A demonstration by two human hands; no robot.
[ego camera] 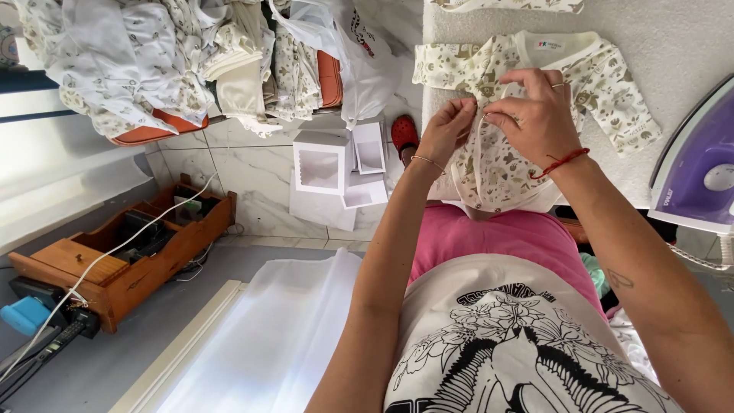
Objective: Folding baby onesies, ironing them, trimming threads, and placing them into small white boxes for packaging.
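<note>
From the head view, you are pinching the front placket of the floral baby top [497, 153] with both hands: left hand [447, 130] fingers and right hand [535, 111] fingers pressed together on it. The top is lying flat on the white padded surface [673, 46], just left of the purple iron [696, 168].

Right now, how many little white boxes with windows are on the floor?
2: a bigger white box on the left and a smaller white box right beside it. Flat white cards lie underneath; more could be hidden.

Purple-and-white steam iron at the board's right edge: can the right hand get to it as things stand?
Probably yes. The purple-and-white steam iron stands beside the right hand with only bare white board cover between, though that hand is pinching the floral-print baby top.
</note>
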